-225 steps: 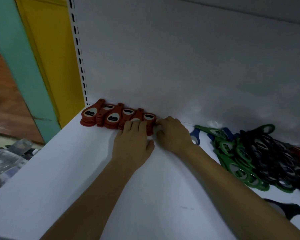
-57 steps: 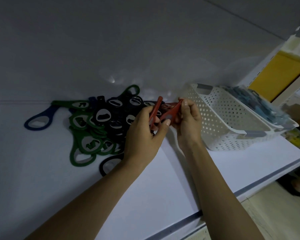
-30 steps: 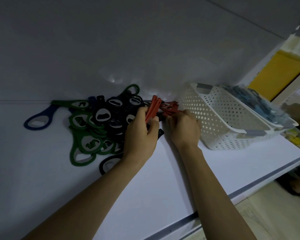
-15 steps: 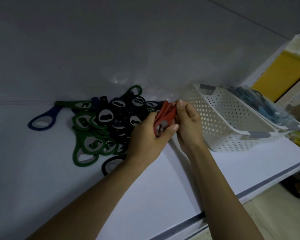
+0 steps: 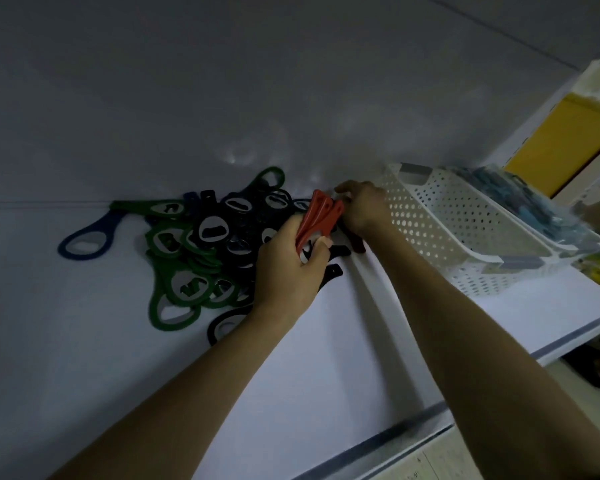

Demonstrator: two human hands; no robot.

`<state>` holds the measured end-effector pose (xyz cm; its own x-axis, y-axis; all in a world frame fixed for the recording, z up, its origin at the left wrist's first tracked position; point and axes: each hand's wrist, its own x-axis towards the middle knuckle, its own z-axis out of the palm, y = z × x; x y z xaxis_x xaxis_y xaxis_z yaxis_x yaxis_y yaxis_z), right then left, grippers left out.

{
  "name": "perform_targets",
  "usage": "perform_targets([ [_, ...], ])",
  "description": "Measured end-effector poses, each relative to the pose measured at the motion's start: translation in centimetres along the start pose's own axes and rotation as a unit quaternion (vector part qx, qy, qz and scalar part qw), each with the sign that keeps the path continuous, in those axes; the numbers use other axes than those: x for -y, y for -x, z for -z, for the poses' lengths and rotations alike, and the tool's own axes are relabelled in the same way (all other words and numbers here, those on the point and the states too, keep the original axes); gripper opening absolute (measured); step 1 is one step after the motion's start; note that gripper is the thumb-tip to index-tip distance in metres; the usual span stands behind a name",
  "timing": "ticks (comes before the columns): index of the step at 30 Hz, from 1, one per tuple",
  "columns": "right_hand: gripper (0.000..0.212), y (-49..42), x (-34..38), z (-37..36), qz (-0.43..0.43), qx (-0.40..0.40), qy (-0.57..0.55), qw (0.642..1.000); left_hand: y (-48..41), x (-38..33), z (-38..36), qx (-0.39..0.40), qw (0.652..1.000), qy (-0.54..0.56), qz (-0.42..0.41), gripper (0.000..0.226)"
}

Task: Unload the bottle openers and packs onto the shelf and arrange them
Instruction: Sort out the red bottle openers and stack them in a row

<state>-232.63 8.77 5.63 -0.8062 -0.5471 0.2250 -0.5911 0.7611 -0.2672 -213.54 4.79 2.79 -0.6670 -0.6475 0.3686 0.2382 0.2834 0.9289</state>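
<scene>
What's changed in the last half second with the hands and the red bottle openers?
The right hand let go of the red bottle openers and reached back toward the wall, beside the white basket; whether it holds anything there is unclear. The left hand still grips the red bundle, now alone. The green and black opener pile, the blue opener and the basket stayed put.

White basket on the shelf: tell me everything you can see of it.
The white basket looks like plastic. Its walls are perforated with round holes, and it has grey grips at both ends. It sits at the right end of the shelf and holds a clear pack of blue items heaped above its rim. The right hand is close beside one end wall; whether it touches cannot be told.
</scene>
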Motion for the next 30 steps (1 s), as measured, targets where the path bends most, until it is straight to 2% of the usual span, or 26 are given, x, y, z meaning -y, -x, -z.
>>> perform_targets([
  [3,0.038,-0.6,0.1,-0.9,-0.033,0.096,0.014,0.995,0.1,-0.1,0.2,-0.011,1.0,0.02,0.013,0.015],
  [8,0.044,2.0,0.0,-1.4,-0.061,0.049,-0.017,0.997,0.0,-0.4,0.3,-0.026,0.998,0.039,0.044,0.019],
  [12,0.044,5.6,-0.6,-0.8,-0.038,0.048,0.048,0.997,0.0,-0.4,0.2,-0.021,0.998,0.034,0.042,0.017],
  [14,0.047,7.1,-0.6,-0.4,-0.045,0.029,0.04,0.998,-0.1,-0.4,0.1,-0.024,0.998,0.027,0.045,0.02],
  [18,0.039,8.5,0.3,-0.3,-0.035,-0.048,0.065,0.996,-0.1,-0.5,0.1,-0.03,0.998,0.025,0.041,0.02],
  [20,0.034,8.8,0.7,-0.5,-0.002,-0.069,0.097,0.993,0.0,-0.7,0.1,-0.026,0.998,0.047,0.039,0.014],
  [23,0.023,9.2,0.7,-0.5,0.066,-0.129,0.124,0.982,0.1,-0.8,0.1,-0.024,0.994,0.092,0.06,0.023],
  [26,0.021,9.8,0.8,0.2,0.091,-0.237,0.022,0.967,0.1,-0.7,0.1,-0.028,0.995,0.08,0.058,0.025],
  [30,0.023,10.9,2.3,0.8,0.197,-0.36,-0.11,0.905,0.0,-0.8,0.0,-0.034,0.997,0.048,0.042,0.026],
])
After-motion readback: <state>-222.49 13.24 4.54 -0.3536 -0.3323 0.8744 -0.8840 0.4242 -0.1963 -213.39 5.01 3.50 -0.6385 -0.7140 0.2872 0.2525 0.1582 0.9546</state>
